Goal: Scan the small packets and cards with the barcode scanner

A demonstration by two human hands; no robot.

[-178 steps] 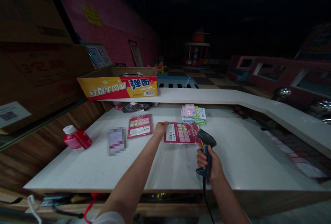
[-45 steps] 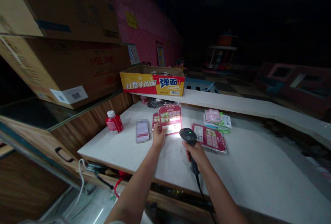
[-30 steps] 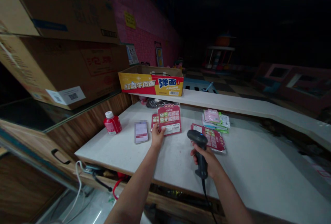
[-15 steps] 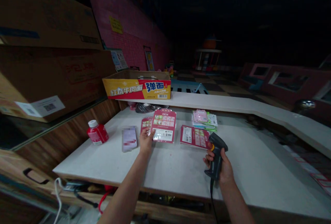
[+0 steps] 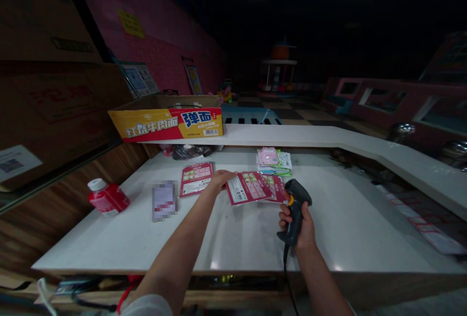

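Right at the far-left corner of the held packet (image 5: 250,188), the left hand (image 5: 220,180) has its grip pinched on the edge, though the exact finger placement is hard to make out. It's a red packet with a white label at the left end and little pictures; the print is way too small to read. Another red packet (image 5: 276,187) pokes out past its right end, mostly covered, and I can't tell if the two are touching.

Just right of the held packet you've got the right hand (image 5: 305,226), grip wrapped round the handle of a dark barcode scanner (image 5: 296,209). Fingers hide a chunk of the handle, but a yellow trigger bit shows. Its cord (image 5: 290,277) drops below the held packet and gets cut off at the bottom.

Left of the held packet, well apart from the label end, is a red pile (image 5: 197,178) (overlapping, so no count from me). Farther left: a phone-like slab (image 5: 164,200), totally pixelated, then a red bottle (image 5: 109,198). All that's on the white counter (image 5: 146,248).

Behind the held packet, a bit right, sit some pouches (image 5: 273,160), pink on top. Back-left of it, a noodle carton (image 5: 168,124); its front wall hides most of the inside. Murky dark bundle (image 5: 193,151) below that, no idea what.
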